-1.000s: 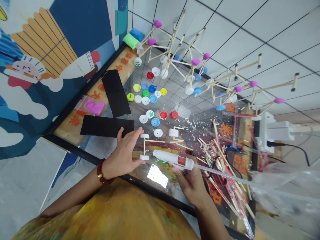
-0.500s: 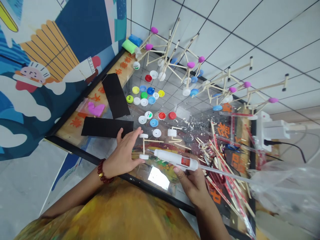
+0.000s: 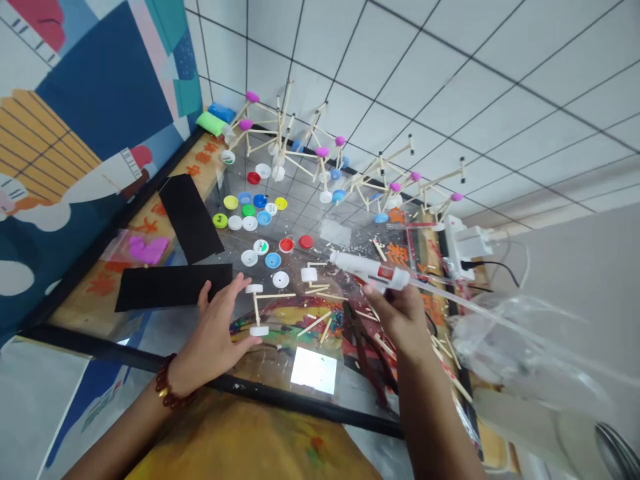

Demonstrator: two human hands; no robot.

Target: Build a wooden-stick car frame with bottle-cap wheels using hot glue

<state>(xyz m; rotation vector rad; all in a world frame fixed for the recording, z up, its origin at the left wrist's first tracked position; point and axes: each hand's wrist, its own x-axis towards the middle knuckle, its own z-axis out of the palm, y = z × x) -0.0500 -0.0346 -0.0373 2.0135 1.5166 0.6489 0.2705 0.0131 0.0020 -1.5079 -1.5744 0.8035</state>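
My right hand [image 3: 400,313] grips a white hot glue gun [image 3: 363,267], with a long clear glue stick [image 3: 450,298] trailing from its back. The nozzle points left and seems to hang above the table; its tip is hard to make out. My left hand [image 3: 213,343] braces a small frame of wooden sticks [image 3: 257,309], its thumb at the lower white cap [image 3: 259,331] and its fingers at the upper white cap [image 3: 254,289]. One stick of this frame juts to the right. A similar piece with white caps [image 3: 309,274] lies between the two hands.
Bottle caps [image 3: 249,210] in several colours lie mid-table. Stick models [image 3: 325,152] with purple tops line the back edge. Black cards [image 3: 173,287] lie left. Pliers [image 3: 367,353] and loose sticks [image 3: 315,325] are near my right hand, a power strip [image 3: 457,240] at the right edge.
My right hand has carried the glue gun away from the stick frame, up and to the right, uncovering the pliers. My left hand stays at the frame. The whole view has shifted.
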